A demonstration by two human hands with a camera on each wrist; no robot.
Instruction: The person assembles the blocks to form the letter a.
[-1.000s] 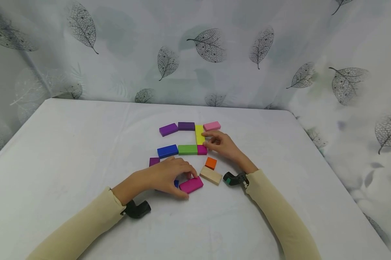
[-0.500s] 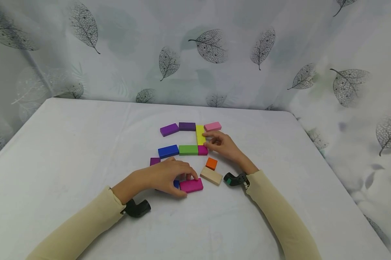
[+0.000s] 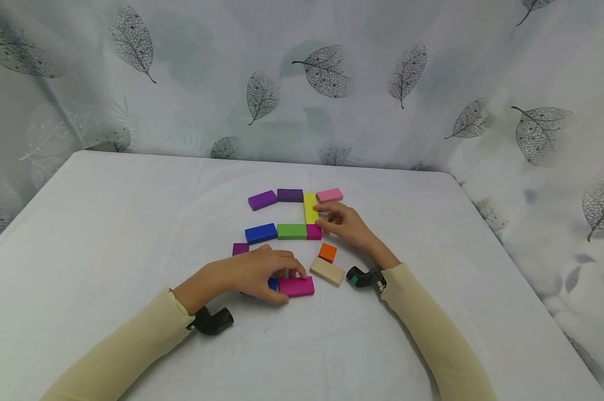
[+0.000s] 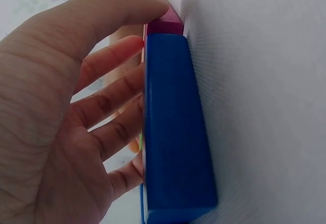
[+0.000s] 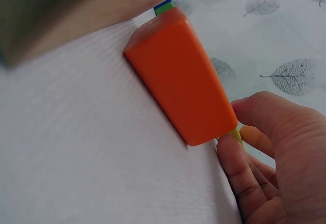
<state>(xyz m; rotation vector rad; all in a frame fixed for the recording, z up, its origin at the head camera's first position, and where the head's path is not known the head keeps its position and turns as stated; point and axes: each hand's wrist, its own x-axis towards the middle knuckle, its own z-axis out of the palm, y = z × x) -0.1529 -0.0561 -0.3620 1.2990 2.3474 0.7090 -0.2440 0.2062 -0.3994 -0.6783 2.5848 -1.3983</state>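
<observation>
My left hand (image 3: pixel 257 272) pinches a magenta block (image 3: pixel 297 287), thumb at its near side and fingertips at its far side. A blue block (image 4: pixel 175 122) lies end to end with it, mostly hidden under that hand in the head view. My right hand (image 3: pixel 344 224) has its bent fingers on a yellow block (image 3: pixel 310 208), index fingertip on its right edge and thumb near its lower end. A small magenta block (image 3: pixel 314 231) sits below the yellow one, and a green block (image 3: pixel 292 231) adjoins it.
A blue block (image 3: pixel 261 233), two purple blocks (image 3: pixel 263 200) and a pink block (image 3: pixel 329 195) lie around the row. Between the hands are an orange block (image 3: pixel 327 252) and a plain wooden block (image 3: pixel 327 271). A dark purple piece (image 3: pixel 240 249) shows behind the left hand.
The magenta block under my left hand has turned from a slant to nearly level, in line with the blue block. My right hand stays at the yellow block.
</observation>
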